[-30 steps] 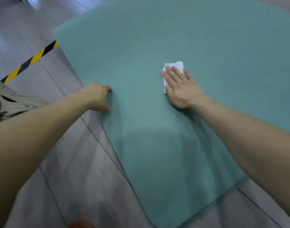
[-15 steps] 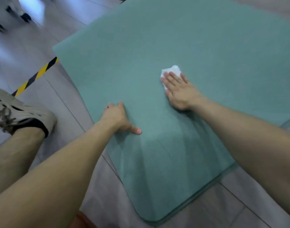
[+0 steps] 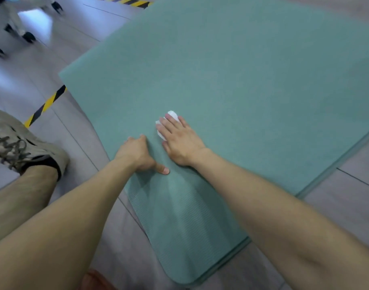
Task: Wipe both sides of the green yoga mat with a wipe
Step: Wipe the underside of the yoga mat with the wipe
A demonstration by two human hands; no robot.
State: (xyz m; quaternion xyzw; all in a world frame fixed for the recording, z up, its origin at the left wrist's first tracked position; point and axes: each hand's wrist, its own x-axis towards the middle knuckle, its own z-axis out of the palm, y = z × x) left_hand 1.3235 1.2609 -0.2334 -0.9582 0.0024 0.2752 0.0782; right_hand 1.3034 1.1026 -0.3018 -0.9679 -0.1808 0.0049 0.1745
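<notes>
While the green yoga mat (image 3: 252, 80) lies flat on the floor (image 3: 79, 155), head view: right hand (image 3: 180, 143), fingers straight, presses the white wipe (image 3: 172, 114) onto it; left hand (image 3: 137, 153), fingers curled and holding nothing, rests on the mat just beside.

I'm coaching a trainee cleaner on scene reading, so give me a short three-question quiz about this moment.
1. True or false: the right hand presses the crumpled white wipe onto the green foam yoga mat with straight fingers.
2. Where does the left hand rest? A) on the wipe B) on the mat, near its left edge C) in the air
3. Fill in: the striped tape left of the mat is yellow and ____.
Key: 1 true; 2 B; 3 black.
</notes>
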